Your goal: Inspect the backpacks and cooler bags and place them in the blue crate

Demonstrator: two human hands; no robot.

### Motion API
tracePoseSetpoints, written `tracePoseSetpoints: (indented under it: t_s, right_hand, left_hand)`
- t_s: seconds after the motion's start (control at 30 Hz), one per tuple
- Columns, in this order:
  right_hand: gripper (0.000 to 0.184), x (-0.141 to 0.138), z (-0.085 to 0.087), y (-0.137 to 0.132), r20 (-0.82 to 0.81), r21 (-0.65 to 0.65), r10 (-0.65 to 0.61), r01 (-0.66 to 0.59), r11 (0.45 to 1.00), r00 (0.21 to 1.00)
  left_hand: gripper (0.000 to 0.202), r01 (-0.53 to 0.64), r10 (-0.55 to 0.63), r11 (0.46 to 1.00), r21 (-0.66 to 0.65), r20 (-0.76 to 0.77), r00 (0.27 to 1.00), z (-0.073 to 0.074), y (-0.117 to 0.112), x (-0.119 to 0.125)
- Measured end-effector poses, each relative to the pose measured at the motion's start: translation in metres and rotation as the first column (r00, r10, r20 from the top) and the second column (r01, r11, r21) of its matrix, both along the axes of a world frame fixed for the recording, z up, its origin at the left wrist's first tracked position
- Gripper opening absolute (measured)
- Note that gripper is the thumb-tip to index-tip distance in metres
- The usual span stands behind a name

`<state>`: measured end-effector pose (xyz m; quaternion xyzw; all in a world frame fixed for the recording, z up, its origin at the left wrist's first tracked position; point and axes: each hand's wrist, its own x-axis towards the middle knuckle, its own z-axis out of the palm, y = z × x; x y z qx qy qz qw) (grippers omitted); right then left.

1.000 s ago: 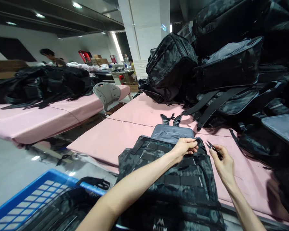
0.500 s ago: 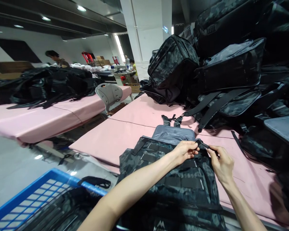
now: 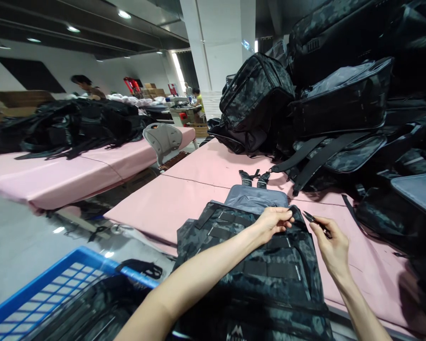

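Note:
A dark camouflage backpack [image 3: 255, 270] lies on the pink-covered table, its grey-lined flap [image 3: 257, 198] spread toward the far side. At the bag's upper right corner, my left hand [image 3: 275, 223] pinches the black fabric edge between thumb and fingers. Just right of that corner, my right hand [image 3: 332, 241] is closed around small black thread snips [image 3: 317, 223]. The snips' pointed blades aim up and left, apart from the fabric. Whether a loose thread is at the corner is too small to tell.
Dark backpacks [image 3: 337, 104] are heaped along the table's right side. At lower left stands a blue plastic basket [image 3: 81, 255] with dark bags inside. A grey chair [image 3: 163, 142] is between this table [image 3: 163, 208] and another pink one, where a person [image 3: 87, 87] is behind piled bags.
My right hand has drawn back slightly right and down, and the snips' blades have come away from the bag's corner. My left hand keeps its pinch there.

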<state>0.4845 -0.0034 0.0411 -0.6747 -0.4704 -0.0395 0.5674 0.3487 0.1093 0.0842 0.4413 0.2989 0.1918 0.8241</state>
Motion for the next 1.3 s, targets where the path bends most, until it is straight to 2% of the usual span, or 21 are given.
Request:
tracePoseSetpoints:
  t_s: [0.13, 0.2, 0.27, 0.37, 0.5, 0.7, 0.8, 0.87, 0.97, 1.07, 1.3]
  right_hand:
    - [0.022, -0.002, 0.000, 0.000, 0.096, -0.021, 0.020, -0.018, 1.000, 0.995]
    - [0.021, -0.001, 0.000, 0.000, 0.052, -0.020, 0.003, -0.002, 1.000, 0.999]
    - [0.022, 0.000, -0.001, -0.001, -0.007, -0.020, -0.001, 0.001, 1.000, 1.000]
    - [0.021, 0.003, -0.001, -0.003, 0.031, -0.006, -0.016, 0.016, 1.000, 0.999]
    - [0.016, 0.006, 0.005, -0.007, 0.315, 0.045, -0.080, 0.069, 0.997, 0.946]
    - [0.012, 0.008, 0.016, -0.012, 0.567, 0.053, -0.128, 0.119, 0.991, 0.814]
    - [0.009, 0.009, 0.018, -0.015, 0.636, 0.069, -0.135, 0.118, 0.991, 0.760]
    - [0.009, 0.009, 0.018, -0.017, 0.650, 0.079, -0.135, 0.110, 0.991, 0.748]
    - [0.009, 0.008, 0.018, -0.018, 0.647, 0.054, -0.120, 0.111, 0.992, 0.753]
    - [0.009, 0.006, 0.018, -0.018, 0.661, 0.032, -0.108, 0.117, 0.993, 0.742]
    - [0.007, 0.005, 0.027, -0.019, 0.744, 0.044, -0.122, 0.134, 0.990, 0.657]
  left_hand:
    - [0.017, 0.008, -0.008, 1.000, 0.027, -0.011, 1.000, 0.000, -0.002, 0.000]
    - [0.015, -0.002, 0.006, 0.991, 0.137, -0.033, 0.999, 0.001, -0.004, 0.000]
    - [0.012, -0.013, 0.030, 0.960, 0.281, -0.054, 0.998, 0.002, -0.005, 0.000]
    - [0.012, -0.018, 0.065, 0.893, 0.450, -0.089, 0.994, 0.002, -0.006, 0.002]
    - [0.019, 0.009, 0.095, 0.793, 0.609, -0.139, 0.986, -0.002, -0.007, 0.003]
    - [0.019, 0.031, 0.158, 0.627, 0.779, -0.167, 0.973, 0.000, -0.010, -0.001]
    - [0.019, 0.036, 0.175, 0.519, 0.854, -0.148, 0.973, 0.003, -0.011, -0.003]
    - [0.020, 0.045, 0.178, 0.479, 0.877, -0.147, 0.973, 0.004, -0.013, -0.004]
    - [0.021, 0.058, 0.182, 0.451, 0.891, -0.155, 0.971, 0.006, -0.015, -0.004]
    - [0.020, 0.073, 0.181, 0.446, 0.892, -0.170, 0.969, 0.008, -0.016, -0.005]
    - [0.020, 0.103, 0.162, 0.418, 0.902, -0.186, 0.969, 0.007, -0.013, -0.006]
